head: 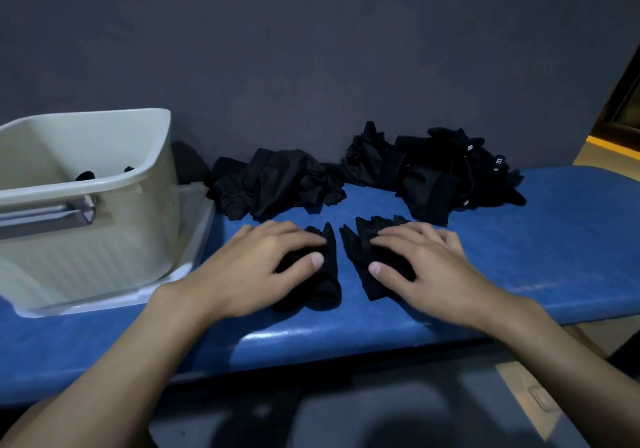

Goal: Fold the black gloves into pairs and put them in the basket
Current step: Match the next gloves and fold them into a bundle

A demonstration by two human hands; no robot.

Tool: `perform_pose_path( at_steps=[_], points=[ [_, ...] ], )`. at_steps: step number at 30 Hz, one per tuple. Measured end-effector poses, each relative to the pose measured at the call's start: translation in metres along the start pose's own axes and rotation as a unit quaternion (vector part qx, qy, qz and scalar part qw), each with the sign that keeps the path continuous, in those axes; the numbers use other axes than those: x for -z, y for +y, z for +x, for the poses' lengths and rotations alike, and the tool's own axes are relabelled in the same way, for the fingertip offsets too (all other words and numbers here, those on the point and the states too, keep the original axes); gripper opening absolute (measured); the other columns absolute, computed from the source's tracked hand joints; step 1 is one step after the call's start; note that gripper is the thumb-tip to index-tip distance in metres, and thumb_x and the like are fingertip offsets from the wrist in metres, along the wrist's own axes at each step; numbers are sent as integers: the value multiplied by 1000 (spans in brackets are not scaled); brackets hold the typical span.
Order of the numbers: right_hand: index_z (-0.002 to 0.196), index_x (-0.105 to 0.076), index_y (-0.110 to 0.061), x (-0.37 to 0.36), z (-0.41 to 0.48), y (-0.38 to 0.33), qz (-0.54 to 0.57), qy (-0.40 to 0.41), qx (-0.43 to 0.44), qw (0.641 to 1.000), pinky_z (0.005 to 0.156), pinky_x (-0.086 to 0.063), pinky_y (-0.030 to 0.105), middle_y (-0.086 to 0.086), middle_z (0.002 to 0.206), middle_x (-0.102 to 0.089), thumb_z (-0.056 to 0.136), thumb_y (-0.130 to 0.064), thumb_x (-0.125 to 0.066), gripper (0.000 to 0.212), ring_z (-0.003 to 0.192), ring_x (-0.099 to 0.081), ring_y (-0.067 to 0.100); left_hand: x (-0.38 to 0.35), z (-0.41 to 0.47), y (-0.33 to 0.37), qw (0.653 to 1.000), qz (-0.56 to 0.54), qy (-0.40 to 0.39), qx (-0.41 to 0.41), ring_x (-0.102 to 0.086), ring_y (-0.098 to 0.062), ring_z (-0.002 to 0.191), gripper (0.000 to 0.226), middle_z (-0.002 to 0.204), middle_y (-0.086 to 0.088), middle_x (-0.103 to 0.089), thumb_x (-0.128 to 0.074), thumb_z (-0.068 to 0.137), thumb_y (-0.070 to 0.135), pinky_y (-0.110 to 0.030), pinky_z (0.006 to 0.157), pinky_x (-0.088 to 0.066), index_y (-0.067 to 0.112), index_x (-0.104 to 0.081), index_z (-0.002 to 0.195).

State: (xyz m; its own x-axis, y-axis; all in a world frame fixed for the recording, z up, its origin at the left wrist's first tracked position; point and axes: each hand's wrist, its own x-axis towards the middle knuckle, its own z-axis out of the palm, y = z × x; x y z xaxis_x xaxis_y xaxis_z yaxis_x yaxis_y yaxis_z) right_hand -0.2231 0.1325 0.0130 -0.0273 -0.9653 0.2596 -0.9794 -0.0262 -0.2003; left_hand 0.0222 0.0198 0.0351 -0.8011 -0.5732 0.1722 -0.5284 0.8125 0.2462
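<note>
Left hand [273, 264], fingers straight, presses flat on the left glove [327, 288]; right hand [426, 267] likewise flattens the right glove [356, 243], centre frame. Basket [152, 157], left, holds dark bits (barely visible). Small pile [273, 181] and big pile [433, 170] sit by the wall; bench [571, 240] lies bare at right.

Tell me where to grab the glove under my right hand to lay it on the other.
Probably pinch the right glove at its cuff end, nearest you, coming from the bench front. It lies flat, finger end toward the wall, and your right hand covers its middle, leaving the cuff free.
</note>
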Motion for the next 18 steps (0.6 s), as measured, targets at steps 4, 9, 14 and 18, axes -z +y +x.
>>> perform_pose_path(
  at_steps=[4,9,14,18],
  points=[
    [132,-52,-35,5,22,-9,54,37,1,998,110,-14,32,-24,133,-48,89,-65,-31,57,130,-31,0,8,14,-13,997,5,66,45,-47,-7,121,65,126,20,-55,-17,90,69,-40,102,-36,38,-60,127],
    [133,-53,-32,5,75,-21,119,34,5,992,115,-21,39,-17,139,-48,96,-53,-40,44,134,-34,7,12,34,-41,985,13,125,118,-41,-15,133,54,142,10,-48,-28,97,58,-47,107,-35,32,-57,134],
    [130,-56,-33,0,137,-23,176,8,-5,984,117,-23,47,-7,146,-42,95,-54,-45,42,140,-30,16,7,46,-58,979,0,129,157,-28,-18,146,47,157,4,-35,-36,102,45,-49,115,-26,31,-45,146],
    [114,-64,-40,-8,172,-28,222,9,-24,975,111,-34,47,-10,129,-57,89,-61,-44,38,130,-44,15,0,50,-69,975,-31,138,169,-29,-24,145,46,157,-2,-36,-40,104,40,-46,116,-26,27,-45,147]
  ],
)
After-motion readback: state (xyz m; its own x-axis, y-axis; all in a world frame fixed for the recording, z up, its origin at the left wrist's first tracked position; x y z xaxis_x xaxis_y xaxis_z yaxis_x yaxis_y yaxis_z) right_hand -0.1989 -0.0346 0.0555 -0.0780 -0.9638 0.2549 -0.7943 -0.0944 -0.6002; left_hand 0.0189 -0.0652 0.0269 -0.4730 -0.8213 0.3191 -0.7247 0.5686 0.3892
